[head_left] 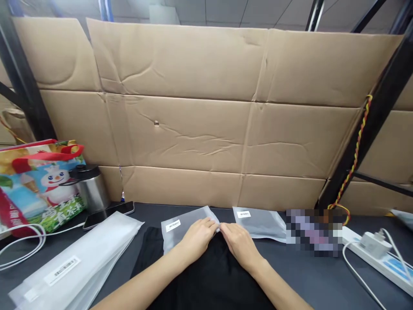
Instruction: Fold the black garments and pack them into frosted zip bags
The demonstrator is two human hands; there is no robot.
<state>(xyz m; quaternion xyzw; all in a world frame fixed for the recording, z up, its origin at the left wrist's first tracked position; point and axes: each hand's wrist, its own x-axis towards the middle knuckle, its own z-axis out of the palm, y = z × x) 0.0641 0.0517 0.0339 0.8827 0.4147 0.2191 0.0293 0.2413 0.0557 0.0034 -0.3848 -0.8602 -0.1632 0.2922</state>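
Black garment (206,275) on the bench (309,275): your left hand (197,239) and right hand (240,246) rest on its top edge, fingers together, pinching the corner of a frosted bag (187,228) behind it. Second bag (258,224) lies behind it, rightward.

At six o'clock, a black garment of soft matt cloth (206,275); at twelve o'clock from it, a frosted translucent plastic bag (190,228) — smooth, faintly sheened; at nine o'clock, a brushed stainless-steel flask (93,193) under a glossy black plastic lid (80,172); beyond, a rough matt brown corrugated cardboard sheet (180,129).
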